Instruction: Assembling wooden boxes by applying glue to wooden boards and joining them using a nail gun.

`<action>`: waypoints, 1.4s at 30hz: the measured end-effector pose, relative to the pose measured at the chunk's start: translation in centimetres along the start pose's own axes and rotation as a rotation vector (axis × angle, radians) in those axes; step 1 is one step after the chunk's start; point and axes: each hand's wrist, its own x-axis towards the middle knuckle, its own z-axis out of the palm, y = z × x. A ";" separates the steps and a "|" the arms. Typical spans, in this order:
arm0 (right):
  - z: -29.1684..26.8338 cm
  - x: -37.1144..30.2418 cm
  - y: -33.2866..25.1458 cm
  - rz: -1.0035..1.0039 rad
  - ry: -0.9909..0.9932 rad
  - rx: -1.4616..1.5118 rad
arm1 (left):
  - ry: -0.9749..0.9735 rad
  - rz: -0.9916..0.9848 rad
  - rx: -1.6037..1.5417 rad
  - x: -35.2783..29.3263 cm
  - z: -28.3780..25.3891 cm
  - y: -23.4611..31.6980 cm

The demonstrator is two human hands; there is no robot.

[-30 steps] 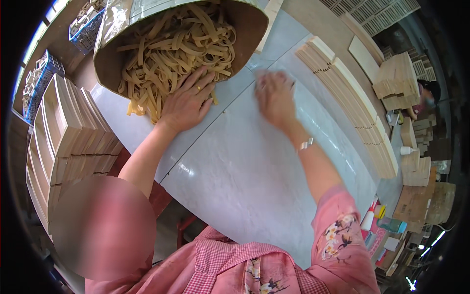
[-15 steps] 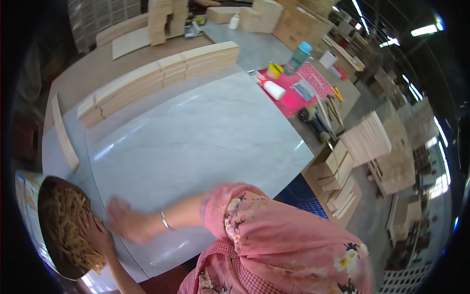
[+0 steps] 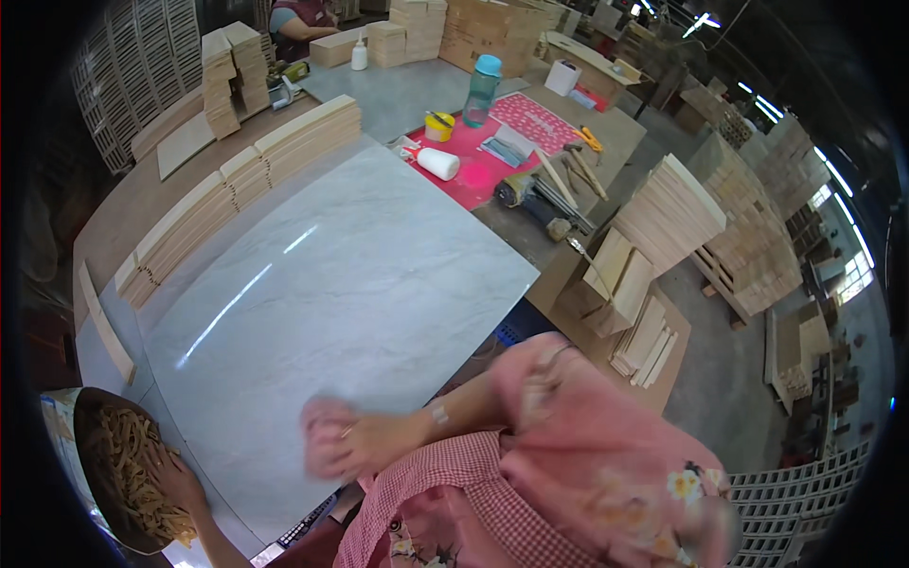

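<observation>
My left hand point(image 3: 177, 478) lies with its fingers stretched out over a heap of thin tan strips point(image 3: 128, 445), whose exact kind I cannot make out. They fill a round, dark-lined container point(image 3: 87, 412) at the lower left. My right hand point(image 3: 374, 443) is closed around a crumpled pink cloth point(image 3: 324, 437), blurred by motion. Hand and cloth are at the near edge of a glossy grey marbled sheet point(image 3: 350, 275) covering the worktable.
Stacked wooden slats point(image 3: 241, 185) line the sheet's far left edge; one curved slat point(image 3: 106, 322) lies apart. On the right are a blue bottle point(image 3: 481, 93), a white glue bottle point(image 3: 437, 164), a yellow tub point(image 3: 438, 127) and a power tool point(image 3: 538, 204). A person point(image 3: 301, 21) is at the back.
My right hand has swept rightward and nearer my body across the sheet. My left hand stays on the strips. The whole view has shifted.
</observation>
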 end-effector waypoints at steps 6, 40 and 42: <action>-17.0 -16.0 1.1 0.644 -0.271 -0.362 | -0.012 0.012 0.134 0.2 -2.4 2.0; -8.3 -10.1 3.8 0.574 0.059 -0.193 | 0.412 0.349 -1.019 -5.4 -19.2 30.2; -4.8 -6.6 4.3 0.430 0.026 -0.081 | 0.357 0.383 -1.111 -5.4 -20.2 31.9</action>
